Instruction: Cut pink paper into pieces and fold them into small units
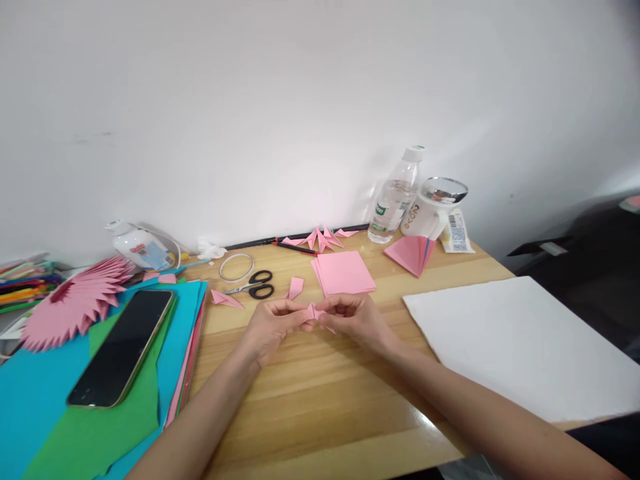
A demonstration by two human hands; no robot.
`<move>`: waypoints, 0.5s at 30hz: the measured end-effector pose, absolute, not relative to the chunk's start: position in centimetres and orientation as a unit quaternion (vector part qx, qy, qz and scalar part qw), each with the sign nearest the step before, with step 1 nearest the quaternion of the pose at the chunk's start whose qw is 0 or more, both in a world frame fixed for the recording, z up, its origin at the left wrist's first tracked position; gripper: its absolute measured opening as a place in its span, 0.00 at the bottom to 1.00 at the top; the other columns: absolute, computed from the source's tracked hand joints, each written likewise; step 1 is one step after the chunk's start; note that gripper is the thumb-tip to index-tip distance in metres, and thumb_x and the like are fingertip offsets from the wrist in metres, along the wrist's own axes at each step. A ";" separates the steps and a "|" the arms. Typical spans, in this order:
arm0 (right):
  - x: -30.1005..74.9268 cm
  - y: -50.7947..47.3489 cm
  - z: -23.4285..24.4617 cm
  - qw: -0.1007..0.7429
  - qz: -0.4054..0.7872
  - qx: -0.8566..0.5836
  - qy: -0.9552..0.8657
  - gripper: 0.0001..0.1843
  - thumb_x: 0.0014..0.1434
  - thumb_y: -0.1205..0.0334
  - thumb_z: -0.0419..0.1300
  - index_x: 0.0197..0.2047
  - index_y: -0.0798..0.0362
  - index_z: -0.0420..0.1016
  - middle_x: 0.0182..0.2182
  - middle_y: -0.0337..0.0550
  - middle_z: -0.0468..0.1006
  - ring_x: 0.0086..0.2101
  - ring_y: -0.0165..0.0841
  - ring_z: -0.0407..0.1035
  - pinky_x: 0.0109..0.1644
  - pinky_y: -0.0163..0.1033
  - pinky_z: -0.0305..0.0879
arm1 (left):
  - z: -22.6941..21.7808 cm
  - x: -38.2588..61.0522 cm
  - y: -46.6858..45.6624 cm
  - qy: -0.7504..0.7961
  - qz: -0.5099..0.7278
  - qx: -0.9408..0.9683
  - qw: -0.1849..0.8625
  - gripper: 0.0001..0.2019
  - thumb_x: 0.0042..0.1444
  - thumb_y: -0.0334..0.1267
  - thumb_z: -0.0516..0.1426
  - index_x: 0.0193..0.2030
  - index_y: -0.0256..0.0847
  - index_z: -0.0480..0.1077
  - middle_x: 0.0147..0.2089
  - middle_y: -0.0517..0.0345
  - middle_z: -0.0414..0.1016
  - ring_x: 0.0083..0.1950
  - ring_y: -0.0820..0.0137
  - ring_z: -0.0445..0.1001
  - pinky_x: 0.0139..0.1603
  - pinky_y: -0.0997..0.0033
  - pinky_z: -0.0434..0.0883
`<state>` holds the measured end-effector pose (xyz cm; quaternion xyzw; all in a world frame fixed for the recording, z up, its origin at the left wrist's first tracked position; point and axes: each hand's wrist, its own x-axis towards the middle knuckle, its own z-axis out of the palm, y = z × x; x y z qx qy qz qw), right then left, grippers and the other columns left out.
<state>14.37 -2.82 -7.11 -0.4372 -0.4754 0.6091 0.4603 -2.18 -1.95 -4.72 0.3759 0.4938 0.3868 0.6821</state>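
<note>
Between my two hands, over the middle of the wooden table, is a small folded piece of pink paper [313, 311]. My left hand [274, 323] pinches its left side, and my right hand [353, 320] pinches its right side. Just beyond the fingers lies a stack of square pink paper sheets [346, 272]. A small folded pink strip [296, 287] rests behind my left hand. Black-handled scissors [259, 285] lie to the left of it, beside another folded pink piece [226, 299]. Several pointed pink pieces [323, 238] sit against the wall.
At left, a phone [123, 350] lies on green and blue paper [185, 333], near a pink folded-paper ring [100, 280]. A roll of tape [237, 256] lies behind the scissors. At back right stand a water bottle [395, 200] and a mug [423, 217]. A white board [515, 347] covers the right side.
</note>
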 end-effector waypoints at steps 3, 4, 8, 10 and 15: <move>14.3 -2.8 -7.0 0.459 0.617 -0.434 -0.469 0.17 0.38 0.54 0.69 0.30 0.57 0.78 0.19 0.39 0.75 0.19 0.25 0.63 0.25 0.33 0.60 | -4.7 -2.2 -1.9 0.499 0.386 0.368 0.683 0.12 0.31 0.35 0.70 0.24 0.33 0.77 0.27 0.51 0.79 0.28 0.71 0.76 0.34 0.72 0.74; 14.3 -2.8 -7.0 0.459 0.618 -0.434 -0.467 0.17 0.38 0.54 0.69 0.30 0.57 0.78 0.20 0.39 0.76 0.19 0.25 0.63 0.25 0.33 0.61 | -4.7 -2.2 -1.9 0.500 0.387 0.368 0.682 0.12 0.30 0.35 0.70 0.24 0.33 0.76 0.26 0.52 0.79 0.27 0.71 0.76 0.34 0.72 0.74; 14.3 -2.8 -7.0 0.461 0.625 -0.428 -0.462 0.15 0.39 0.57 0.69 0.31 0.56 0.79 0.20 0.39 0.76 0.20 0.25 0.63 0.25 0.34 0.61 | -4.8 -2.2 -1.9 0.507 0.385 0.368 0.678 0.11 0.31 0.34 0.70 0.24 0.33 0.76 0.26 0.51 0.79 0.26 0.71 0.76 0.31 0.73 0.74; 14.2 -2.8 -7.0 0.467 0.629 -0.419 -0.459 0.15 0.39 0.59 0.69 0.32 0.56 0.80 0.21 0.39 0.77 0.20 0.25 0.64 0.25 0.33 0.61 | -4.9 -2.2 -1.9 0.514 0.385 0.363 0.675 0.11 0.31 0.33 0.70 0.24 0.32 0.76 0.26 0.51 0.79 0.26 0.72 0.76 0.30 0.75 0.73; 14.2 -3.3 -7.3 0.478 0.629 -0.400 -0.465 0.10 0.43 0.64 0.67 0.33 0.52 0.80 0.25 0.38 0.79 0.22 0.23 0.64 0.25 0.30 0.58 | -5.2 -2.1 -2.3 0.502 0.395 0.362 0.679 0.10 0.33 0.33 0.69 0.24 0.32 0.76 0.26 0.54 0.78 0.26 0.73 0.75 0.29 0.79 0.72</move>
